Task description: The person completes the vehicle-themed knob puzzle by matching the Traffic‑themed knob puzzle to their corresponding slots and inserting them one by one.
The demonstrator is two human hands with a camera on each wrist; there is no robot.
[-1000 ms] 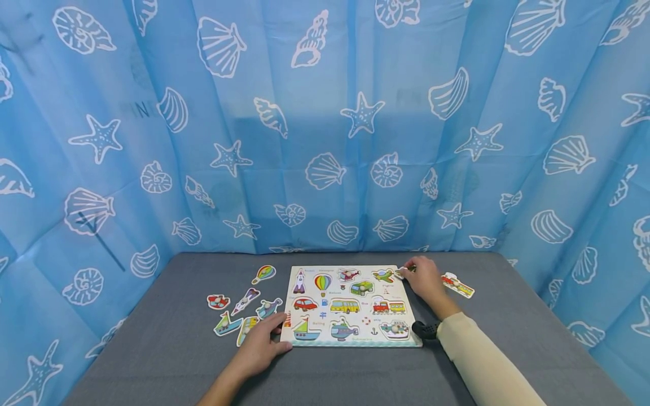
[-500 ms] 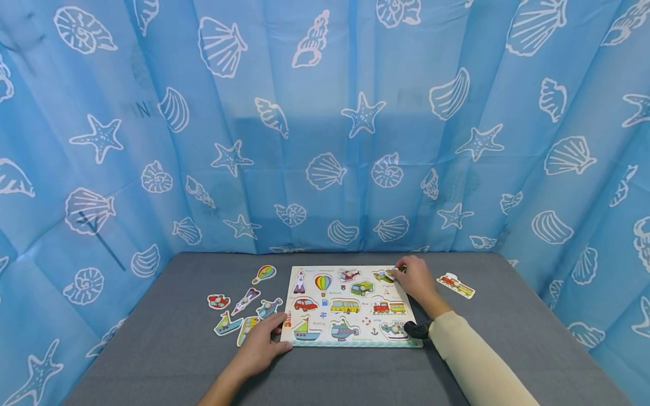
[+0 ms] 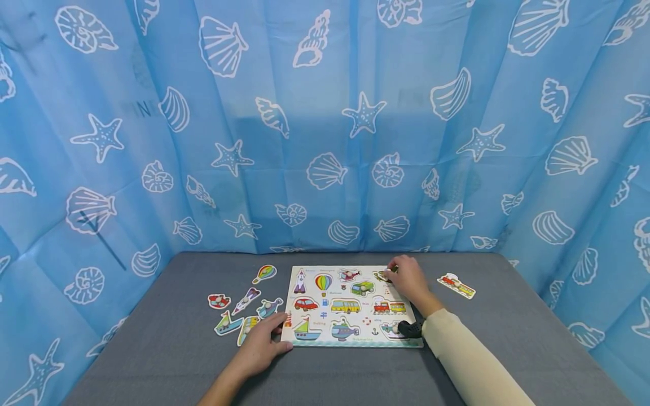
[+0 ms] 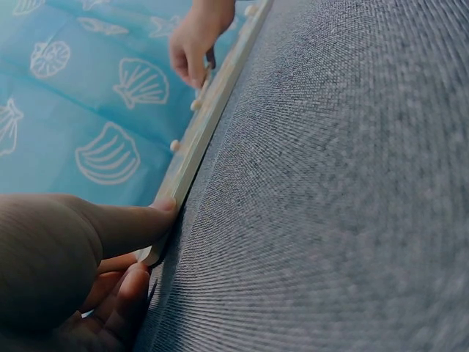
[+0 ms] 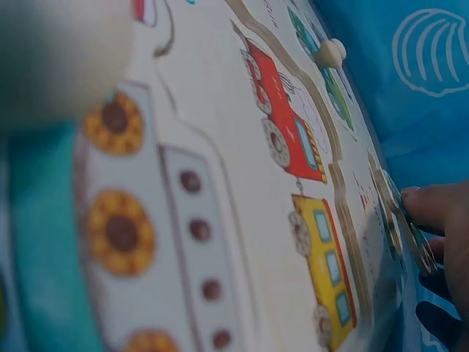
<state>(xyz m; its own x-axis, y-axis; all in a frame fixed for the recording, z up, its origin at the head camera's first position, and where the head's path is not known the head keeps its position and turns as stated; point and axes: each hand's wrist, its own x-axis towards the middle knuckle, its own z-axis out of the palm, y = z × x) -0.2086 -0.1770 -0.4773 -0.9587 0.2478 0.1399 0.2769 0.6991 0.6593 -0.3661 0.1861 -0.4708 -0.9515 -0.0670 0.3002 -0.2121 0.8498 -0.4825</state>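
A wooden knob puzzle board with vehicle pictures lies on the grey table. My left hand grips its front left corner; in the left wrist view the thumb presses the front edge and fingers curl around the corner. At the back right of the board, my right hand pinches an airplane puzzle piece, tilted over the airplane recess. The helicopter piece, truck piece and ship piece sit in their recesses. Part of the airplane piece is hidden behind the fingers.
Left of the board lie loose pieces: a balloon, car, rocket, submarine, sailboat and a bus partly behind my left hand. A train piece lies at right. A blue curtain hangs behind.
My right hand has moved left with the airplane piece, from beside the board's back right corner to over the airplane recess. The left hand has stayed at the board's corner.
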